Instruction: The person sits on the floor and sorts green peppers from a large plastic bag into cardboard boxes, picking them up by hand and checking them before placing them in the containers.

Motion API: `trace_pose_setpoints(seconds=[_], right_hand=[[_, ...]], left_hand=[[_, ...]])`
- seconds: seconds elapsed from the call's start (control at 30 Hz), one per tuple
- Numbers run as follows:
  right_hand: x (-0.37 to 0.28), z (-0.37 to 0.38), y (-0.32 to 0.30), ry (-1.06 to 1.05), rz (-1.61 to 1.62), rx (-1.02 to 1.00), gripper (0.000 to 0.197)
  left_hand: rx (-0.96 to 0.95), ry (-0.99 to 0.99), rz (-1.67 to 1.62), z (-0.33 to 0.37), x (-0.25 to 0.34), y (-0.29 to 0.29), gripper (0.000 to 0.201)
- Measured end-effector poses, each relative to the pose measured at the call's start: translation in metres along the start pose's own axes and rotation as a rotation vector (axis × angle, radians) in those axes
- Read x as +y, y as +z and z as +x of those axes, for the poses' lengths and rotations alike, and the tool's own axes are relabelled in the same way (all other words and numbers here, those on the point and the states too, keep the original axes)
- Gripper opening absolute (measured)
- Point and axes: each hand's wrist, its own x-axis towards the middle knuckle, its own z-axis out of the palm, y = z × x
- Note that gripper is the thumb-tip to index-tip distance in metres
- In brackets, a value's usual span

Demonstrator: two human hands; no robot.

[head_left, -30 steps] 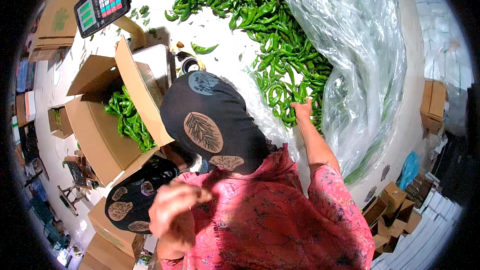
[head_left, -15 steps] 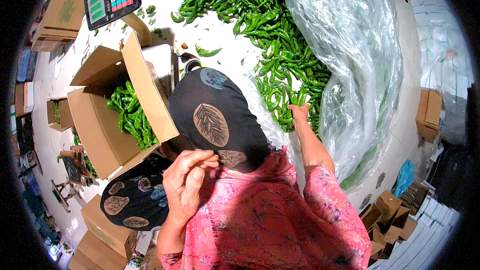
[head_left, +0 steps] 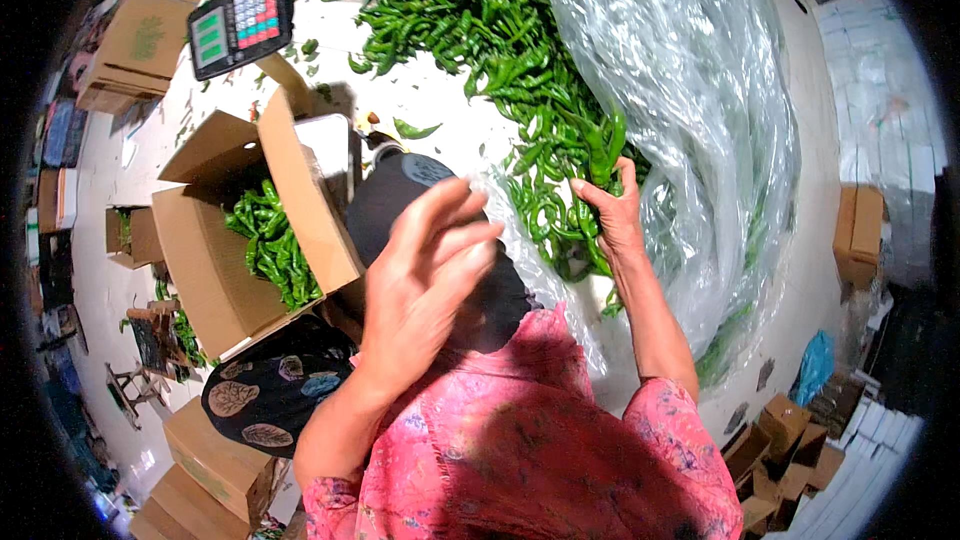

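A long pile of green chili peppers (head_left: 480, 10) spreads from the far side down toward my right. At its near end my right hand (head_left: 614, 208) is closed around a few green peppers, lifted a little off the heap; some dangle below the fingers. My left hand (head_left: 425, 275) hangs in the air above my dark-trousered leg, fingers loosely bent and apart, nothing in them. To its left stands an open cardboard box (head_left: 215, 250) with green peppers (head_left: 272, 245) lying inside.
A scale's keypad display (head_left: 240, 22) rises behind the box, above its pale platform (head_left: 325, 150). Clear plastic sheeting (head_left: 690, 90) lies along the pile's right side. Closed cartons (head_left: 145, 35) stand at the far left, more boxes (head_left: 785, 440) at the lower right.
My right hand has closed on some peppers and raised them from the pile. My left hand has moved up and forward from near my body, over my leg.
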Motion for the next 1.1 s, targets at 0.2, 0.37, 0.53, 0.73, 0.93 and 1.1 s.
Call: trace_pose_setpoints(seconds=[0.2,0.37,0.53,0.73,0.93,1.1], right_hand=[[-0.114,-0.018,0.098,-0.360,-0.365,-0.287,0.049],[-0.164,-0.040,0.187,-0.592,-0.648,-0.503,0.050],[-0.182,-0.055,0.260,-0.627,-0.671,-0.725,0.051],[-0.143,-0.076,0.330,-0.189,-0.420,-1.073,0.055],[-0.103,-0.100,0.371,0.334,-0.271,-1.205,0.053],[-0.082,-0.084,0.368,0.563,-0.212,-1.192,0.053]], left_hand=[[0.119,0.231,0.229,0.073,0.032,0.024,0.062],[0.134,0.358,-0.195,0.070,0.065,-0.035,0.031],[0.143,0.479,-0.501,0.041,0.090,-0.100,0.018],[0.276,0.581,-0.705,0.017,0.098,-0.189,0.030],[0.436,0.514,-0.730,-0.008,0.083,-0.254,0.030],[0.533,0.549,-0.544,-0.027,0.082,-0.311,0.035]])
